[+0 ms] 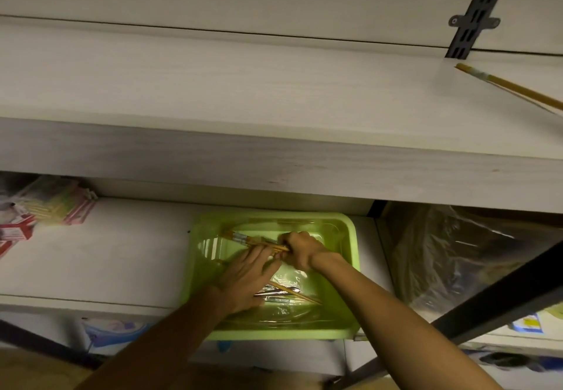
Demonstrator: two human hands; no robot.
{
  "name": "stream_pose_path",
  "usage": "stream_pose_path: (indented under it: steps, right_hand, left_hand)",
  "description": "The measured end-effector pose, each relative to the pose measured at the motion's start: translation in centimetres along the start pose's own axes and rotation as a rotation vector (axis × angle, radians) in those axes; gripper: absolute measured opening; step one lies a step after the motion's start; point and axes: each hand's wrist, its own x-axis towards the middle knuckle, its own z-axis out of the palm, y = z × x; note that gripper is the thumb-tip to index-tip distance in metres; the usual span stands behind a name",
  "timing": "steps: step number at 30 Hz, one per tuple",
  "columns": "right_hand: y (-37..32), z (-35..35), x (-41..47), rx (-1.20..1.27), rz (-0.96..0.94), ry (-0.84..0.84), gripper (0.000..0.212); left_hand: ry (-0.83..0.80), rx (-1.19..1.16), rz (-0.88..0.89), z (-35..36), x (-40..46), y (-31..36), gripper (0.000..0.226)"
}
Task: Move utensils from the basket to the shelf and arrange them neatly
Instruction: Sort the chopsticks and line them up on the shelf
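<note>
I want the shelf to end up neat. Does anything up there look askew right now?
Yes. The chopsticks at the shelf's far right lie diagonally, not square to its front edge, and run out of view. Both hands, left and right, are down in the green basket gathering more.

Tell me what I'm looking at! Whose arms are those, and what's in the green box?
The camera sits on a person's head and looks down, so those are the person's own arms. Both hands reach into a green basket on a low white shelf. The right hand grips a bundle of yellow chopsticks, and the left hand rests its fingers on them. More chopsticks and some silvery utensils lie in the basket. Higher up, on the upper shelf, one pair of chopsticks already lies at the right. Packets sit at the far left.
</note>
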Motion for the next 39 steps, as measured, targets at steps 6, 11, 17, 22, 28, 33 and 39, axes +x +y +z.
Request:
stream_pose_path:
  steps: [6, 11, 17, 22, 28, 33, 39]
  right_hand:
    - [-0.1, -0.3, 0.1, -0.007, 0.0, -0.004, 0.02]
    - [0.3, -0.1, 0.1, -0.07, -0.019, -0.034, 0.031]
    - [0.2, 0.5, 1.0, -0.05, -0.01, -0.132, 0.029]
    - [0.3, 0.9, 1.1, -0.029, 0.017, -0.166, 0.028]
    - [1.0, 1.0, 0.8, -0.031, 0.05, -0.164, 0.027]
    - [0.9, 0.5, 0.3, -0.046, 0.032, -0.156, 0.028]
    - [-0.1, -0.7, 0.0, -0.133, -0.046, -0.107, 0.032]
  left_hand:
    - [-0.058, -0.051, -0.082, -0.3, -0.1, 0.3, 0.08]
    - [-0.318, -0.387, -0.206, -1.7, -0.2, 0.3, 0.048]
    - [-0.562, -0.373, -0.239, -2.6, 0.9, 0.4, 0.029]
    - [-0.643, -0.471, -0.255, -2.3, 1.3, 0.3, 0.02]
    - [-0.612, -0.435, -0.146, -2.7, 1.2, 0.6, 0.027]
    - [-0.603, -0.453, -0.156, -3.1, 0.7, 1.3, 0.037]
    - [-0.549, -0.344, -0.143, -4.0, 0.5, 1.4, 0.051]
